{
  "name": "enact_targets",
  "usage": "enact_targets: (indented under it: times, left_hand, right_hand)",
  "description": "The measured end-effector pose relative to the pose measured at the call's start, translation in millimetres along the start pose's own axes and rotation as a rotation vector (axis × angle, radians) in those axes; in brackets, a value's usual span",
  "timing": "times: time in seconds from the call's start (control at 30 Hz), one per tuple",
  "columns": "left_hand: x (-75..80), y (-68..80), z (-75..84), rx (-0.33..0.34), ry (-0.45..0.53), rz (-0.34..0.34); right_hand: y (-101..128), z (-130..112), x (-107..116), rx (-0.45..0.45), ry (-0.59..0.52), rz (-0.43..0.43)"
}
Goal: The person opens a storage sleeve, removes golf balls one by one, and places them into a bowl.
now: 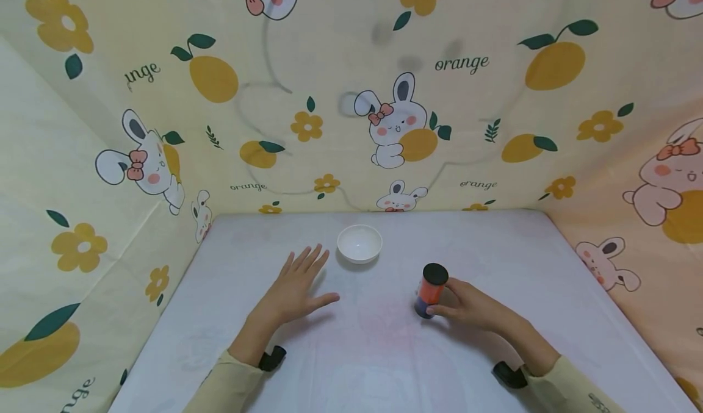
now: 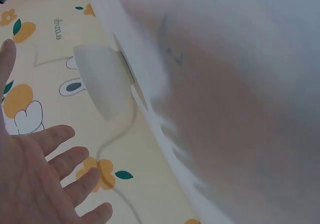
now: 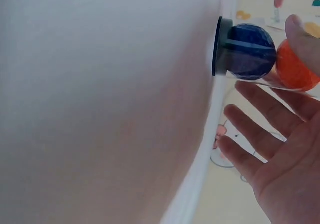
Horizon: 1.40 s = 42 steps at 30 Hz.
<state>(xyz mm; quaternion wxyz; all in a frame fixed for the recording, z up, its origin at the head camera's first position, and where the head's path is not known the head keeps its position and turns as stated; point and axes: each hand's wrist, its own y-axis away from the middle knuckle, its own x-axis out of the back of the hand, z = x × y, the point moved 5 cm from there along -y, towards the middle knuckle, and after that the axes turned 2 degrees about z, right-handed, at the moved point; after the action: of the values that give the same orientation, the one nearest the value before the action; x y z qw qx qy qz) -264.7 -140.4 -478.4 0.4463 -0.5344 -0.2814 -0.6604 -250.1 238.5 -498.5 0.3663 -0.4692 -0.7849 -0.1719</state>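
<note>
One canister (image 1: 431, 291) clamped in right grip (image 1: 473, 306); left grip (image 1: 296, 294) spread apart near white bowl (image 1: 359, 246).

Tube (image 1: 431, 292): clear, with black caps (image 1: 436, 272) on both ends
Balls (image 3: 250, 52): one was dark navy, the other was bright orange
Bowl (image 1: 359, 245): was just white all over
Table (image 1: 373, 358): was whitish, kinda lilac-tinted
Cloth (image 1: 329, 41): was cream, covered in white bunnies (image 1: 398, 123) with coral bows (image 1: 381, 114), mustardy oranges (image 1: 214, 80) and flowers (image 1: 306, 126), plus dark green leaves (image 1: 403, 21)
Sleeves (image 1: 227, 382): were beige
Wrist cameras (image 1: 273, 359): were black
</note>
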Motion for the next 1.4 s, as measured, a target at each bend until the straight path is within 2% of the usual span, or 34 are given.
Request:
enact_targets:
  times: [0.4, 0.6, 0.77, 1.1, 1.27, 1.4]
  left_hand:
    - [-6.9, -0.6, 15.7, -0.039, 0.02, -0.031]
    - [-5.5, 0.4, 21.9, -0.065, 0.05, -0.029]
    - [-4.8, 0.4, 27.5, -0.089, 0.093, -0.025]
    - [-4.0, -1.5, 39.5, -0.144, 0.11, -0.023]
    - [-1.8, -1.8, 44.2, -0.183, 0.117, 0.006]
    - [-1.4, -2.9, 45.8, -0.172, 0.137, 0.015]
  right_hand:
    - [-2.7, -6.7, -2.0, 0.034, -0.01, 0.014]
    - [-5.6, -10.2, -3.5, 0.066, -0.04, 0.002]
    - [-8.0, -12.2, -6.1, 0.089, -0.063, -0.018]
    - [-11.8, -16.5, -11.5, 0.099, -0.109, -0.042]
    - [-13.1, -17.2, -12.8, 0.105, -0.12, -0.04]
    - [-14.0, -16.6, -14.1, 0.097, -0.115, -0.038]
